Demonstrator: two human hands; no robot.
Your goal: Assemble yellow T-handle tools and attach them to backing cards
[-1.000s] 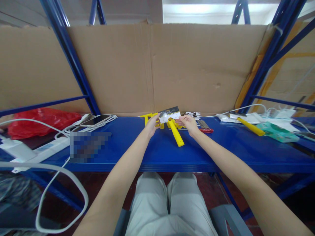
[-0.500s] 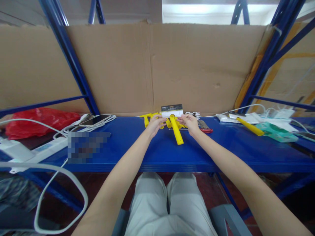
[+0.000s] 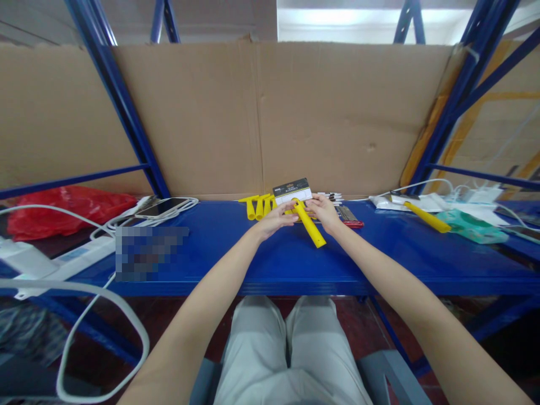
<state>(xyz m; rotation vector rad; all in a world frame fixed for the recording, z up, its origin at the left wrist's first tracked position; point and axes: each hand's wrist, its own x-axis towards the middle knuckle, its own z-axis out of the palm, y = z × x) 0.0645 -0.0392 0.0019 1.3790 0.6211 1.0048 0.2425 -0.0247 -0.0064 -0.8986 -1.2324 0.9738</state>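
A yellow scraper-like tool [image 3: 311,226] with a black-and-white card [image 3: 292,190] at its top is between my two hands, its handle slanting down to the right. My left hand [image 3: 272,220] has its fingers around the left side near the card's lower edge. On the right side my right hand [image 3: 324,209] pinches the tool by the card. Behind my left hand, several yellow T-shaped pieces [image 3: 251,209] stand in a row on the blue table [image 3: 219,242].
At the left lie a red plastic bag [image 3: 63,211], a phone [image 3: 165,207], white cables and a power strip [image 3: 84,256]. Pens [image 3: 333,197] and a red-edged item [image 3: 353,224] sit right of my hands. Farther right are a yellow handle [image 3: 428,217] and a green packet [image 3: 472,226].
The tool and its card have tilted, the handle's lower end swinging to the right. My left hand has moved slightly right and down, uncovering more of the yellow pieces.
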